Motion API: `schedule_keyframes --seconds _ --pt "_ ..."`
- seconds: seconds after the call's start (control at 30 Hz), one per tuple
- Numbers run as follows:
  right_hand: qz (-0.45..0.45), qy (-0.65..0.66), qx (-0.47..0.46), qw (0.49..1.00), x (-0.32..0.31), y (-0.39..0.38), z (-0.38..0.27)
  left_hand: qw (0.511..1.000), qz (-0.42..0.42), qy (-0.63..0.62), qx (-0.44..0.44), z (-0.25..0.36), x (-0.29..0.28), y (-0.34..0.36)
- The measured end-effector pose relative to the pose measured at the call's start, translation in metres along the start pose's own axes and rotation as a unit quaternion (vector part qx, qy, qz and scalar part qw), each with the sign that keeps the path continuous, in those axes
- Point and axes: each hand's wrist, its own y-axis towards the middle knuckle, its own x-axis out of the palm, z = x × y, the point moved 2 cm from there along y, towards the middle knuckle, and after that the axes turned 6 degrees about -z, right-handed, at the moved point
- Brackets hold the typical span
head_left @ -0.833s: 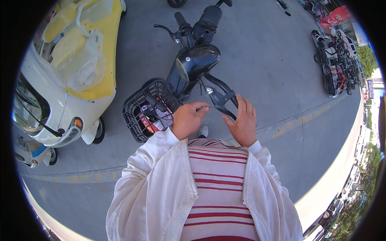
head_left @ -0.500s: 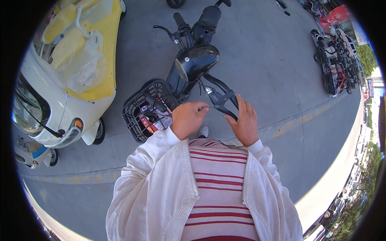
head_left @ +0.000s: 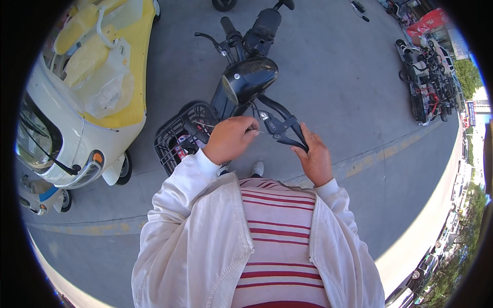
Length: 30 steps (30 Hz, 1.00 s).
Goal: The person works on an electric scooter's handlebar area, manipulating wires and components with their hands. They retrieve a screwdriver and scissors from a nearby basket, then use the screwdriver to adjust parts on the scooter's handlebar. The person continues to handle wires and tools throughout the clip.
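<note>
A black electric scooter stands in front of me, its handlebar (head_left: pixel 276 106) reaching toward my right side past a round headlight (head_left: pixel 251 79). My right hand (head_left: pixel 315 156) is closed about the outer end of the grip and the black brake lever (head_left: pixel 292 143), thumb on the lever side. Between the thumb and fingers of my left hand (head_left: pixel 229 139), a thin brake cable (head_left: pixel 262 133) is pinched; it runs to the lever's mount. A black wire basket (head_left: pixel 167 136), partly covered by my left hand, holds tools and a red-and-white package.
On the left stands a white and yellow three-wheeled vehicle (head_left: pixel 97 136), close to the basket. A pile of scooter parts (head_left: pixel 429 84) lies at the far right. One of my shoes (head_left: pixel 258 168) shows on the grey concrete floor (head_left: pixel 354 102).
My left hand has moved slightly up and left, pulling back from the lever with the cable in its fingers. My right hand stays at the lever and grip, shifted a little.
</note>
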Motion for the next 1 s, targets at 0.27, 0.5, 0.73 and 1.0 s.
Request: schedule_keyframes --seconds 0.27,0.5,0.73,1.0 --pt "-0.009 0.009 0.003 1.000 0.000 0.001 0.001 1.000 0.014 0.017 -0.015 -0.002 -0.009 0.004" --pt "-0.013 0.009 0.001 1.000 0.001 0.001 0.003 1.000 0.010 0.013 0.021 -0.013 -0.004 0.007" --pt "-0.016 0.005 0.006 1.000 0.001 -0.001 0.000 1.000 0.019 0.005 0.016 -0.019 0.003 0.008" --pt "-0.016 -0.008 0.007 1.000 0.002 -0.002 -0.002 0.998 0.059 0.011 0.022 -0.019 0.005 0.015"
